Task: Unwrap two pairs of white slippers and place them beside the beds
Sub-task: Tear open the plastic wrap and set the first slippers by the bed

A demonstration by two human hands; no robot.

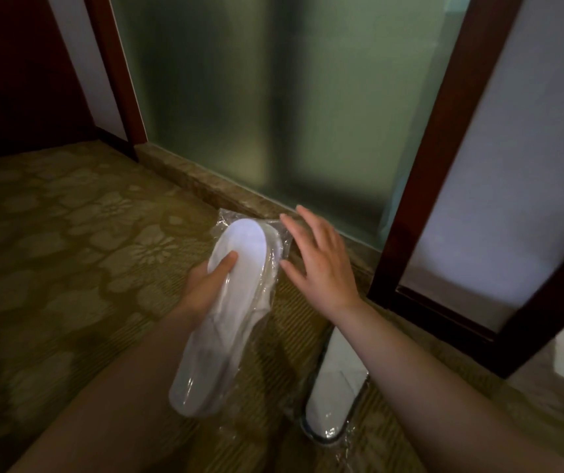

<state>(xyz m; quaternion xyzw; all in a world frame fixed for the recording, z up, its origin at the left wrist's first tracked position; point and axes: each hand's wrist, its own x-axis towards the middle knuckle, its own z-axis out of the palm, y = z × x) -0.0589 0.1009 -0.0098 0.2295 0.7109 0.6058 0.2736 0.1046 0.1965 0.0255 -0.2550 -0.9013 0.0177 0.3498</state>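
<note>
My left hand [207,285] grips a pair of white slippers in clear plastic wrap [226,312], held up over the carpet with the soles facing me and the thumb pressed on the upper sole. Spread open, my right hand [314,257] hovers just right of the wrap's top end, fingers close to the loose plastic flap [275,230]. A second wrapped pair of white slippers [336,387] lies on the carpet below my right forearm, partly hidden by it. No bed is in view.
Patterned olive carpet [69,250] covers the floor. A frosted glass panel [256,97] in a dark wooden frame [444,165] stands ahead on a stone sill [205,186]. A white wall panel is at right, dark wood at far left.
</note>
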